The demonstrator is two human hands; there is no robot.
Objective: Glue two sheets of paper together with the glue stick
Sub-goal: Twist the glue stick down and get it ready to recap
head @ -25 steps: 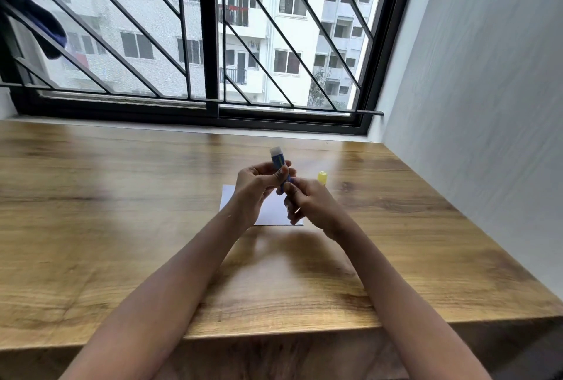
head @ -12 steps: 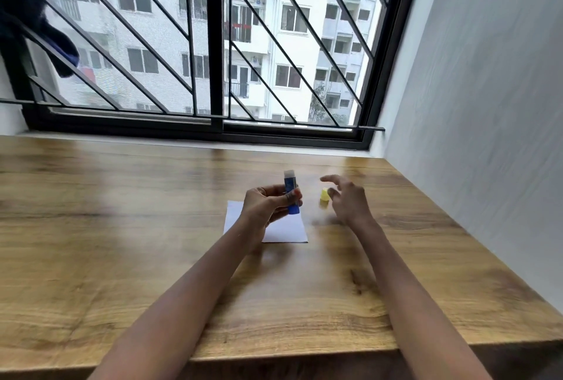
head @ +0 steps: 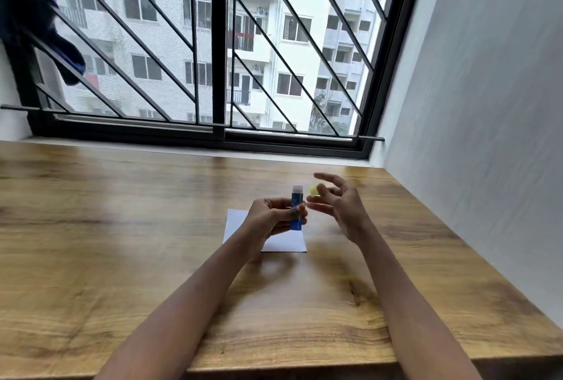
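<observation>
My left hand holds a blue glue stick upright above the table, its pale tip bare at the top. Just right of the stick, my right hand pinches a small yellow cap at its fingertips, the other fingers spread. White paper lies flat on the wooden table under and behind my left hand, which hides part of it. I cannot tell whether it is one sheet or two.
A barred window runs along the table's far edge. A grey wall closes the right side. A dark blue cloth hangs on the bars at top left. The table's front edge is near my elbows.
My right hand let go of the glue stick, reached right to the yellow cap on the table and lifted it toward the stick. The left hand kept hold of the stick.
</observation>
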